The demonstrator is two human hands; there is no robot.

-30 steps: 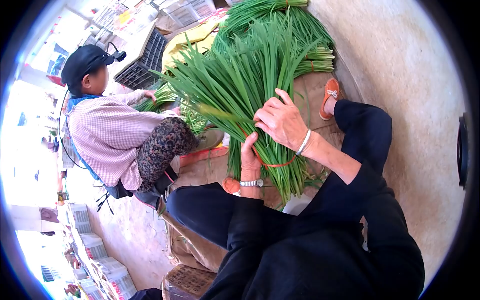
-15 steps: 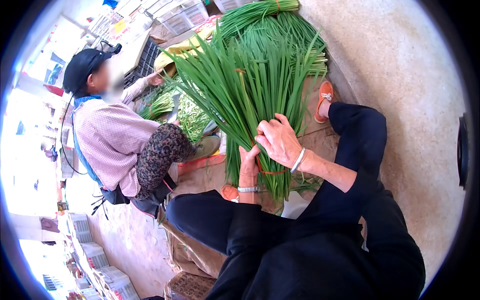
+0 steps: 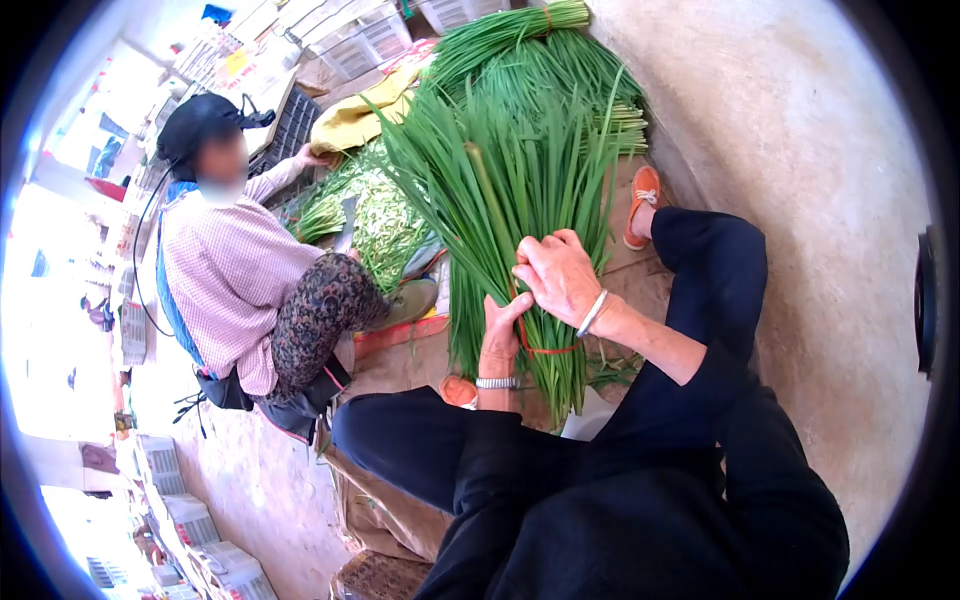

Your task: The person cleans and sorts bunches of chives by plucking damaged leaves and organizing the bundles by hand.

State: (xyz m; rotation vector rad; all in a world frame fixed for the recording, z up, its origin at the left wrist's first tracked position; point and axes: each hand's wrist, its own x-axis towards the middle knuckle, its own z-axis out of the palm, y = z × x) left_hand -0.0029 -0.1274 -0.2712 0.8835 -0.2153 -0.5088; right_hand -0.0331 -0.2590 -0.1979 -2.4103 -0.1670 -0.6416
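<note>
A big bundle of garlic chives [image 3: 545, 165] stands fanned out in front of me, its stems between my knees. Round the lower stems runs a red tie [image 3: 550, 351], with one part rising toward my fingers. My left hand [image 3: 500, 325] clasps the bundle's left side, thumb across the front. Close above that thumb, my right hand [image 3: 562, 275] is closed with curled fingers against the front of the leaves. Its fingertips are hidden, so I cannot tell exactly what they pinch. A brownish-yellow strip [image 3: 484, 180] shows among the green leaves.
More tied chives [image 3: 545, 60] lie behind the bundle. On the left a seated co-worker [image 3: 235, 250] has one hand by a yellow sack [image 3: 350, 122], beside a heap of cut greens [image 3: 388, 215]. Plastic crates [image 3: 365, 40] stand at the back; a wall [image 3: 800, 150] rises on the right.
The brownish strip shows longer among the leaves, and the leaf tops have shifted right. The co-worker's head has turned. My hands stay nearly in place on the bundle.
</note>
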